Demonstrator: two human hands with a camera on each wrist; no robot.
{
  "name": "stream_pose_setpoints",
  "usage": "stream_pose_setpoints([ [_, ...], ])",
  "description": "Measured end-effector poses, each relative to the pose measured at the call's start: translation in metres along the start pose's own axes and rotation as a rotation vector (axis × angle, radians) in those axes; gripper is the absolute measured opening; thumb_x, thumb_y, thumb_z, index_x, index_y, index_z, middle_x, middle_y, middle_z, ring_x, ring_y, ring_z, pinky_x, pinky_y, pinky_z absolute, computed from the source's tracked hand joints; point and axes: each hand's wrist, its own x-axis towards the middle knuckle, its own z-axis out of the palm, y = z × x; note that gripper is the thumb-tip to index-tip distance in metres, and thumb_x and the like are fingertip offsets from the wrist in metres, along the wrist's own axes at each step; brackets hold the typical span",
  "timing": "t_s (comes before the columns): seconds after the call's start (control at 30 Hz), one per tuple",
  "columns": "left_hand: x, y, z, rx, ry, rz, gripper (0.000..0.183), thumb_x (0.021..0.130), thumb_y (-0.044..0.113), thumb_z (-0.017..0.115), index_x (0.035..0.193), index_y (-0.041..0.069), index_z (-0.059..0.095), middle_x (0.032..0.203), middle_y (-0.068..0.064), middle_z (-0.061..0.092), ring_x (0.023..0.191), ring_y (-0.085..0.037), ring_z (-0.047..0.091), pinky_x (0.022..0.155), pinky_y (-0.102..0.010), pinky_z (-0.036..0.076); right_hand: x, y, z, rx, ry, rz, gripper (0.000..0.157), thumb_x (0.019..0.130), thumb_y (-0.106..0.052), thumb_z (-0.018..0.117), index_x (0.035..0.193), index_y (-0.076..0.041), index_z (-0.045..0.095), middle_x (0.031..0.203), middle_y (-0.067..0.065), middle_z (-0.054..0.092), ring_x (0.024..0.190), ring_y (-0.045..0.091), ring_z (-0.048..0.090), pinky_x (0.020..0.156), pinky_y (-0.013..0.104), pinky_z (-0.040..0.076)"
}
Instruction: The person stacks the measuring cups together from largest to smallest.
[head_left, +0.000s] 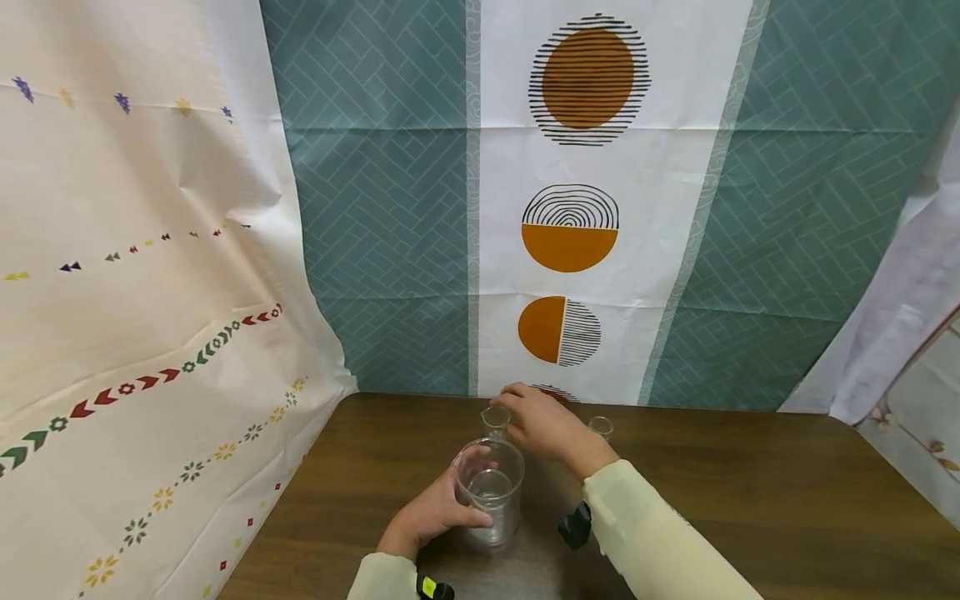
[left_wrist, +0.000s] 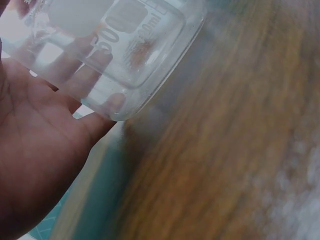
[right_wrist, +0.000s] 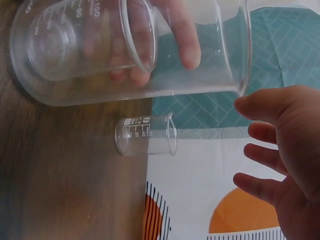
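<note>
Large beaker [head_left: 508, 530], clear glass, on the worktop [head_left: 750, 483] in front of the person, mouth up. L hand [head_left: 438, 510] grips its side, thumb at the near face, other fingers round behind. Main risk, IMO: smooth glass + wide body = slippery hold; if the L grip loosens, it could slide or tip. White vol. marks incl. "500" on the wall; straight sides, rounded base edge, flared rim.

Inside it sits a nested beaker [right_wrist: 65, 55], also clear w/ white graduations. It looks loose, so a jolt or tilt could clink glass on glass & chip either one.

R hand [head_left: 543, 421], a bit farther: fingers spread, pinching nothing, thumb close to the big rim; can't tell if touching. A careless swing there could knock that rim.

Just beyond, the small beaker [right_wrist: 145, 136]: thin, cylindrical, spouted lip, upright, apart from the R fingers in the wrist view. Light, so prob. easy to topple w/ a fingertip. Far beaker [head_left: 601, 427], partly hidden behind the R wrist; sleeve [head_left: 637, 517] or forearm might clip it.

Worktop: dark brown wood grain, hard, poss. slick under glass. At back, creased patterned cloth [head_left: 375, 208], teal & white.
</note>
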Motion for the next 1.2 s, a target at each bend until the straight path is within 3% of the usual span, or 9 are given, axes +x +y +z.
stream_pose_setpoints([
  [0.27,0.002,-0.001,0.0,0.007,-0.001,0.015,0.09,0.075,0.012,0.082,0.146,0.018,0.026,0.147,-0.015,0.042,0.134,-0.021,0.042,0.101,-0.025,0.043,0.003,0.008,0.008,0.005,-0.011,0.018,0.039,0.088,-0.014,0.067,0.126,-0.012,0.061,0.124,0.007,0.06,0.109,0.024,0.061,0.094,0.041,0.051],
  [0.73,0.002,0.001,0.0,-0.032,-0.014,0.017,0.092,0.075,0.014,0.083,0.146,0.018,0.025,0.148,-0.014,0.039,0.138,-0.025,0.037,0.102,-0.026,0.042,0.009,0.011,0.018,0.018,-0.035,0.06,0.042,0.088,-0.018,0.07,0.129,-0.011,0.06,0.127,0.008,0.058,0.113,0.026,0.06,0.096,0.043,0.05],
  [1.2,0.001,-0.005,-0.001,-0.02,-0.016,0.038,0.091,0.075,0.014,0.083,0.145,0.017,0.026,0.147,-0.015,0.041,0.134,-0.014,0.042,0.102,-0.024,0.042,0.016,0.017,0.022,0.024,-0.068,0.092,0.043,0.089,-0.022,0.07,0.129,-0.01,0.06,0.128,0.01,0.059,0.113,0.028,0.06,0.098,0.045,0.049],
])
